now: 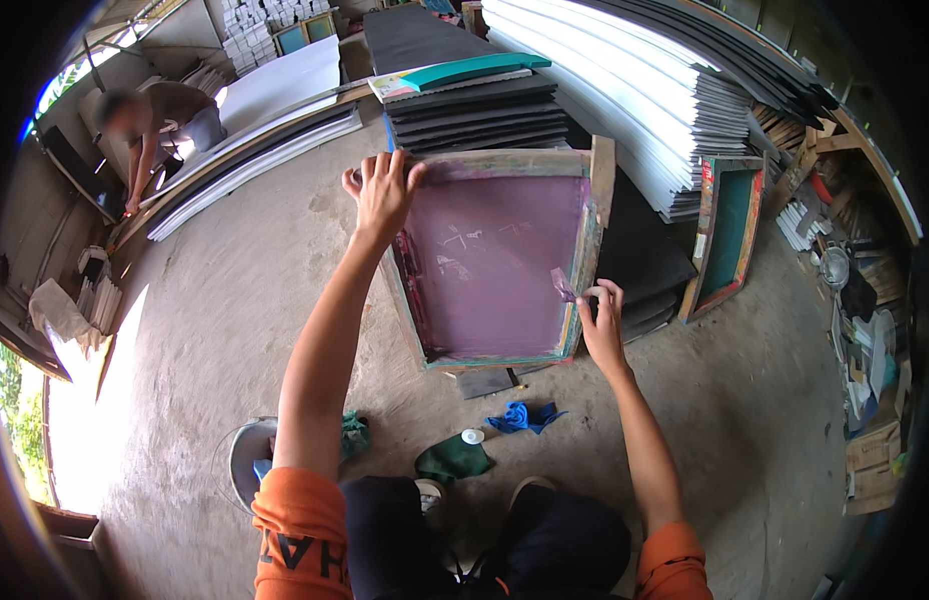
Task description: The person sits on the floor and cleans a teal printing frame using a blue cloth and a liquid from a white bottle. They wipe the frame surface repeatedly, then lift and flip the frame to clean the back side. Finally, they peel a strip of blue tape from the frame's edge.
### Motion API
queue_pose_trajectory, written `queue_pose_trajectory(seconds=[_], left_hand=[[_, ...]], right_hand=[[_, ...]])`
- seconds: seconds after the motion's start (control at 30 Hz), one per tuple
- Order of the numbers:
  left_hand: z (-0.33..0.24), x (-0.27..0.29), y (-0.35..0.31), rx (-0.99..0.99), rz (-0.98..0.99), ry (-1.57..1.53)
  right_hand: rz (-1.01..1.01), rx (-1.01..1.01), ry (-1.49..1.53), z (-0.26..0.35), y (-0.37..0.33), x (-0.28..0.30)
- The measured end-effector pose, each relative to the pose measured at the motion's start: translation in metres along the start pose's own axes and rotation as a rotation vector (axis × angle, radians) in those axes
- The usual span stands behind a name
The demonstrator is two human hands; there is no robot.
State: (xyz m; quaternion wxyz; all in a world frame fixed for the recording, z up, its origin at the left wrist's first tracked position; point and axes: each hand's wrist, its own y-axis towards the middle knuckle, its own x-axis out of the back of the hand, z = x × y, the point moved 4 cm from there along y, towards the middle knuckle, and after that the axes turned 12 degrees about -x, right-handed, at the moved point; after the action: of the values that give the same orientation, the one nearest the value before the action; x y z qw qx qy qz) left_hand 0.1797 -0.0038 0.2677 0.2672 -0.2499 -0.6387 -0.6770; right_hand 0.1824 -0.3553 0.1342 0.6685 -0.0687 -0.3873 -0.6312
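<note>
A wooden screen-printing frame (589, 250) with purple mesh stands tilted in front of me, its wood stained with paint. My left hand (384, 195) grips its upper left corner, fingers over the top rail. At the right rail, my right hand (602, 318) pinches a crumpled strip of clear, purple-tinted film (562, 287) between thumb and fingers. The strip lies over the mesh edge; whether it still sticks to the frame I cannot tell. Several pale marks show on the mesh.
Black sheets (474, 120) are stacked behind the frame, white sheets (624, 110) beyond. Another screen frame (724, 240) leans at right. By my feet lie a blue cloth (524, 416), a green cloth (452, 460), and a bucket (249, 455). A person (169, 120) bends over at far left.
</note>
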Motion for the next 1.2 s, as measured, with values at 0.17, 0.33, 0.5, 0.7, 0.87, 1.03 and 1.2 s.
queue_pose_trajectory(seconds=[0.17, 0.33, 0.5, 0.7, 0.87, 1.03, 1.2], left_hand=[[0.031, -0.037, 0.004, 0.003, 0.105, -0.017], [-0.011, -0.025, -0.038, -0.112, -0.135, -0.144], [-0.054, -0.024, -0.147, -0.181, -0.112, -0.281], [-0.122, -0.028, -0.221, 0.409, 0.984, -1.371], [-0.128, 0.041, -0.206, 0.457, 1.228, -1.552], [-0.043, 0.107, -0.217, 0.649, 0.619, -1.464], [0.028, 0.12, -0.309, 0.743, 0.272, -0.982]], right_hand=[[0.084, -0.109, 0.263, -0.004, -0.005, -0.032], [0.161, -0.195, 0.223, -0.036, -0.062, -0.04], [0.225, -0.34, 0.16, -0.064, -0.126, -0.038], [0.188, -0.038, 0.005, 0.022, -0.135, -0.01], [0.056, 0.574, -0.237, 0.122, -0.121, -0.007], [0.071, 0.902, -0.245, 0.183, -0.112, -0.041], [0.649, 0.684, -0.304, 0.186, -0.105, -0.13]])
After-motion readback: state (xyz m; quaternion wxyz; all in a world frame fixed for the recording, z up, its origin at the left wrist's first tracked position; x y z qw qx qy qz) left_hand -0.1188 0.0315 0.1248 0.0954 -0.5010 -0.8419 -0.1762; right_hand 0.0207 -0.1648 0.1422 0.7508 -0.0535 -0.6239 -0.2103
